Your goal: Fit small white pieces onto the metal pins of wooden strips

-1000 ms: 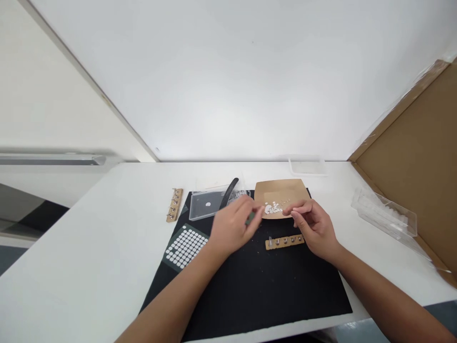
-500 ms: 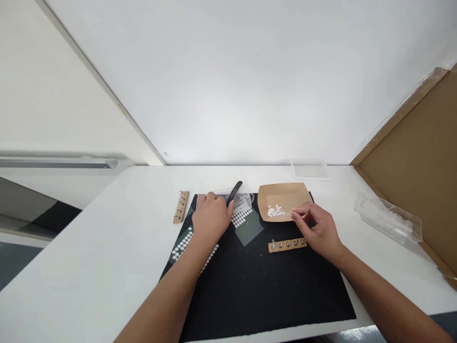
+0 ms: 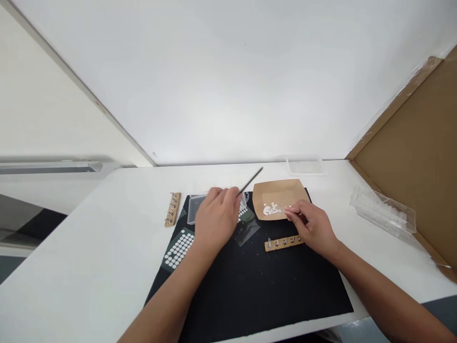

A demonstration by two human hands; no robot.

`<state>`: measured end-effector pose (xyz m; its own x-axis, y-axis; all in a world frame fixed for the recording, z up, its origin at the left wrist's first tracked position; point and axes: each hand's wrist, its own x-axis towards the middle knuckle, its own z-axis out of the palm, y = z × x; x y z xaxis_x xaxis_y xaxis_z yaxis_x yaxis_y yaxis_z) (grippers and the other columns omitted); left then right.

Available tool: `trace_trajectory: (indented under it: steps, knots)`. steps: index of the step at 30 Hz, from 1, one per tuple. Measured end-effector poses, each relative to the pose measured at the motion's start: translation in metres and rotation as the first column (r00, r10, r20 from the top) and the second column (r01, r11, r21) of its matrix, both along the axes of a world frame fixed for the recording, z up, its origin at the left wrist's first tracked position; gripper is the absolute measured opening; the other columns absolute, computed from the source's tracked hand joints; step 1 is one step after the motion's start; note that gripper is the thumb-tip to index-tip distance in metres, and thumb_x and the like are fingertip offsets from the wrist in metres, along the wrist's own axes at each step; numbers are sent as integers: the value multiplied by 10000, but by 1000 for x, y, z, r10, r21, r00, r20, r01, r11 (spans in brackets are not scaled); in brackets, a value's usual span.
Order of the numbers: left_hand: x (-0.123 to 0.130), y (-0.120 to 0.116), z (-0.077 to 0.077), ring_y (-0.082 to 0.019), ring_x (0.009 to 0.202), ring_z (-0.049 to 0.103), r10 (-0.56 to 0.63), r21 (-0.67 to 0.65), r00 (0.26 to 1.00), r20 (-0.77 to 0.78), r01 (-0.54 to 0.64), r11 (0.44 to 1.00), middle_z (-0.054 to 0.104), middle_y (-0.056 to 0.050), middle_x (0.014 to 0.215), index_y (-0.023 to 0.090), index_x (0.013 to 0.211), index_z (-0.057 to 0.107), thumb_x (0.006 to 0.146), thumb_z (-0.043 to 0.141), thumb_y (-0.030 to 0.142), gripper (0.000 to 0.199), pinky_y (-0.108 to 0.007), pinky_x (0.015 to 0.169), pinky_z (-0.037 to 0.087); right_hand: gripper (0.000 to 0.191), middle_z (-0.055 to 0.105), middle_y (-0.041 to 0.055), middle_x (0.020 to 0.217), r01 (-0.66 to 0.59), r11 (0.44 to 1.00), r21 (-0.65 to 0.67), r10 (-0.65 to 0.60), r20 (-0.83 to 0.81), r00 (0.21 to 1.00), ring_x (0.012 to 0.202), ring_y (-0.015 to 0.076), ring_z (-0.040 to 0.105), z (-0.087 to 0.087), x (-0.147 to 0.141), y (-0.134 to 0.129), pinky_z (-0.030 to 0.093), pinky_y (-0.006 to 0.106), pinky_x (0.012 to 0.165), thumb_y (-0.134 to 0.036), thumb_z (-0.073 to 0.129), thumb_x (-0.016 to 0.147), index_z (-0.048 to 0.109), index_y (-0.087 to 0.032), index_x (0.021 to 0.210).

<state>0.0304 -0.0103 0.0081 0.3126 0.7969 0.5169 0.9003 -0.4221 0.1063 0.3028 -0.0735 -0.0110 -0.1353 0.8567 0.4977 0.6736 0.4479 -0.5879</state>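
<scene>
My left hand (image 3: 218, 214) is closed around a slim black tool (image 3: 251, 181), whose end points up and to the right; its working tip is hidden. Under and behind that hand lies a clear plastic box (image 3: 193, 208). At the near right corner of a brown paper tray (image 3: 260, 200), my right hand (image 3: 314, 226) has thumb and forefinger pinched together. Whatever may be between those fingertips is too small to name. Small white dots (image 3: 272, 209) lie loose in the tray. Just below the tray is a cardboard strip (image 3: 281, 244) with several metal pieces and one clear piece on it.
A black mat (image 3: 257, 300) covers the middle of the white table. Sheets of white round stickers (image 3: 178, 250) lie on its left. Another strip with metal pieces (image 3: 173, 209) is off its left edge. Clear containers (image 3: 383, 212) stand at right, and a shallow clear tray (image 3: 305, 166) at the back.
My left hand has turned and lifted the black tool, which now shows edge-on and points further right. My right hand stays pinched by the tray. The whole view has shifted slightly.
</scene>
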Motion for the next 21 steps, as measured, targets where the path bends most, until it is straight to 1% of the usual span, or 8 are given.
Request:
trace_trajectory:
  steps: [1, 2, 4, 6, 9, 12, 18, 21]
  knots:
    - [3, -3, 0, -286, 957, 693, -87, -18, 996, 4, 87, 996, 769, -98, 955, 196, 1134, 673, 1133, 426, 373, 303, -349, 819, 518, 158, 696, 3, 831, -2, 1000, -9, 2, 8, 1000, 720, 168, 637, 0, 0, 0, 489, 299, 648, -287, 622, 1076, 652, -242, 928]
    - [7, -6, -2, -265, 884, 708, -152, -58, 988, 5, 152, 987, 778, -85, 969, 204, 1163, 667, 1137, 423, 373, 298, -328, 761, 511, 159, 692, -1, 819, -5, 1000, -15, 5, 14, 1000, 705, 166, 629, 0, 0, 0, 482, 298, 637, -291, 626, 1074, 648, -242, 925]
    - [15, -12, -6, -229, 751, 717, -198, -175, 980, -10, 193, 965, 789, -61, 996, 224, 1245, 645, 1145, 416, 380, 295, -289, 624, 460, 156, 692, -2, 817, -1, 1000, -11, 2, 14, 1000, 694, 163, 623, 0, -1, -1, 476, 297, 625, -290, 631, 1069, 643, -240, 922]
    - [22, -18, -10, -231, 762, 743, -224, -222, 974, -27, 212, 952, 794, -61, 1013, 226, 1256, 643, 1151, 403, 385, 307, -277, 594, 447, 141, 705, 3, 844, 12, 1000, 12, -12, 10, 1000, 706, 163, 632, 0, -3, -1, 481, 298, 629, -281, 632, 1065, 644, -239, 931]
    - [31, -24, -16, -228, 785, 764, -292, -239, 956, -12, 281, 929, 800, -63, 1010, 226, 1294, 644, 1159, 368, 375, 341, -269, 595, 463, 122, 712, 1, 838, 20, 998, 54, -20, 4, 1000, 666, 154, 615, -1, -5, 0, 487, 298, 617, -278, 639, 1059, 669, -241, 947]
    - [36, -28, -19, -203, 735, 753, -334, -230, 942, 42, 335, 914, 798, -52, 925, 238, 1345, 648, 1160, 360, 379, 370, -248, 584, 463, 132, 710, -6, 804, 45, 996, 75, -43, -33, 999, 612, 141, 590, -3, -6, 1, 484, 292, 586, -282, 653, 1050, 693, -241, 932]
    - [41, -31, -24, -194, 709, 746, -343, -186, 930, 130, 363, 913, 800, -48, 889, 246, 1329, 693, 1151, 395, 364, 367, -242, 582, 472, 154, 750, 16, 888, 107, 987, 116, -98, -80, 992, 638, 139, 616, -5, -8, 4, 467, 276, 548, -278, 642, 1049, 679, -234, 906]
    - [42, -31, -25, -192, 712, 750, -348, -169, 927, 137, 368, 914, 803, -46, 877, 245, 1324, 710, 1149, 407, 362, 369, -239, 583, 475, 145, 739, 2, 856, 129, 983, 127, -120, -78, 990, 633, 134, 615, -2, -10, 3, 471, 264, 549, -268, 649, 1046, 672, -236, 906]
